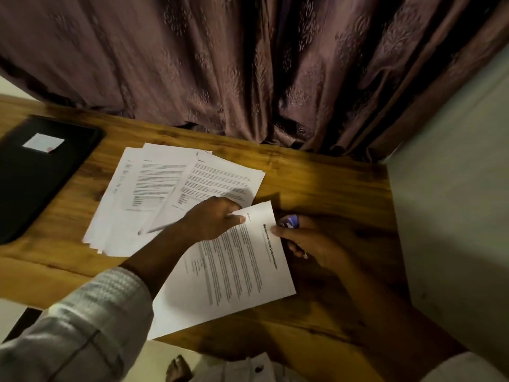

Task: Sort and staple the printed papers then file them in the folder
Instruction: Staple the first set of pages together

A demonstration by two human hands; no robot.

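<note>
Stapling, I judged: my left hand (217,219) pinched the far corner of the white printed sheets (237,274), my right hand (316,245) gripped the small blue stapler (289,221), needing 1 square squeeze next.

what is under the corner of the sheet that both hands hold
A blue object, perhaps a stapler, peeks out there, held in the right hand; the sheet and that hand cover most of it. The left hand pinches that corner.

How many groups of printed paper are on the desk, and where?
2. A fanned pile lies right of the black folder; a titled set lies nearer, pinched by the left hand and right hand. Sheets underneath may be hidden.
</note>
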